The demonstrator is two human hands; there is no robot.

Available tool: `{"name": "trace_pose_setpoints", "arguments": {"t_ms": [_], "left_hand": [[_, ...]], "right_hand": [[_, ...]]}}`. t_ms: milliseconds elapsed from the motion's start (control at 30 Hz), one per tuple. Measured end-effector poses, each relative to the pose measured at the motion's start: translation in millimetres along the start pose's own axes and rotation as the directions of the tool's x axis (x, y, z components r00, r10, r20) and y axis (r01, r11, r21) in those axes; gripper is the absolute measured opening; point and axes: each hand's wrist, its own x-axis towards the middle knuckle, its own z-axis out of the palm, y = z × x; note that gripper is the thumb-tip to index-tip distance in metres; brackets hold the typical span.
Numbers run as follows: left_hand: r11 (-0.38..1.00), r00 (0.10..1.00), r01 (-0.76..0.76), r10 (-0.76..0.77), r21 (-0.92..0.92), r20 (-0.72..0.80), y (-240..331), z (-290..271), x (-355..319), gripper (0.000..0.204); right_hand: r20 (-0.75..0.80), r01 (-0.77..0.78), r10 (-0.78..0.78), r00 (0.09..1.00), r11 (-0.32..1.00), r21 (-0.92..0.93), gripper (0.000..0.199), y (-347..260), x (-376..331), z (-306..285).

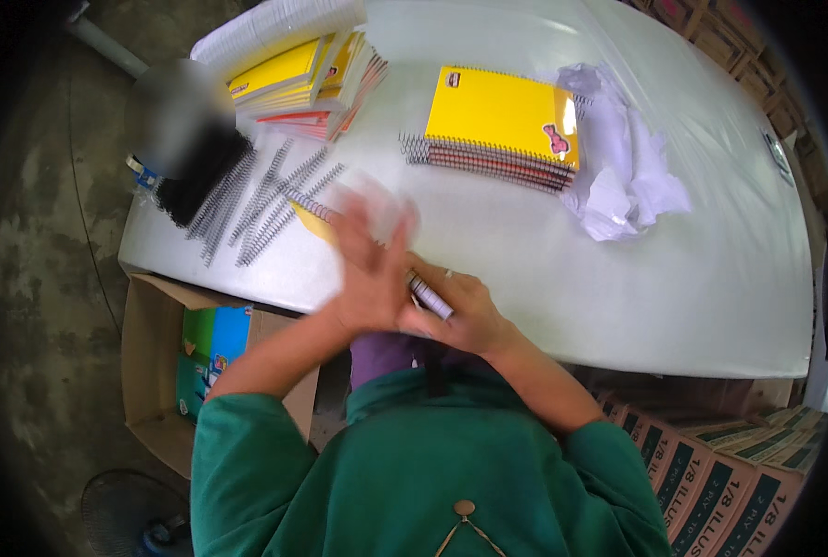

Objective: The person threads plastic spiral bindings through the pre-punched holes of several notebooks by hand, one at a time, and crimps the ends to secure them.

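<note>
Close to the table's front edge, a notebook shows a yellow cover corner (312, 224) and a wire spiral coil (430, 296) along its edge. My right hand (465, 311) is closed around its near end, the coil's tip poking out beside the fingers. Over the coil and cover is my left hand (369, 269), its fingers stretched out and blurred by motion. Most of the notebook is hidden by both hands. Left of them, several loose dark spiral coils (274, 209) lie on the table. Farther off, a stack of coil-bound yellow notebooks (502, 111) lies flat.
Crumpled white wrapping (618, 181) touches the notebook stack's right side. A fanned pile of yellow-covered pads (288, 70) lies far left, near a dark bundle (200, 186). A cardboard box (154, 357) stands below the table's left edge; packed cartons (702, 473) are lower right.
</note>
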Motion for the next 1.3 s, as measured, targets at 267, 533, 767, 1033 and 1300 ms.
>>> {"name": "trace_pose_setpoints", "arguments": {"t_ms": [267,533,767,1033,1300], "left_hand": [[0.920,0.882,0.368,-0.302,-0.131,0.361,33,-17,-10,0.089],[0.631,0.785,0.617,-0.457,-0.470,0.417,64,-39,76,0.079],[-0.036,0.235,0.883,-0.829,-0.467,0.508,24,-56,98,0.025],[-0.408,0.137,0.707,-0.722,-0.577,0.678,0,-20,51,0.021],[-0.575,0.187,0.686,-0.452,-0.445,0.872,-35,-26,45,0.011]], "right_hand": [[0.058,0.075,-0.073,0.996,0.996,-0.041,0.061,-4,4,3],[-0.220,0.267,-0.225,0.949,0.946,0.183,0.067,-10,23,7],[0.187,-0.181,0.282,0.941,0.887,-0.425,0.035,-49,72,-60],[0.083,-0.561,0.555,0.828,0.814,0.153,0.015,-6,68,-54],[0.065,-0.418,0.434,0.899,0.891,-0.175,0.022,-15,73,-43]]}}
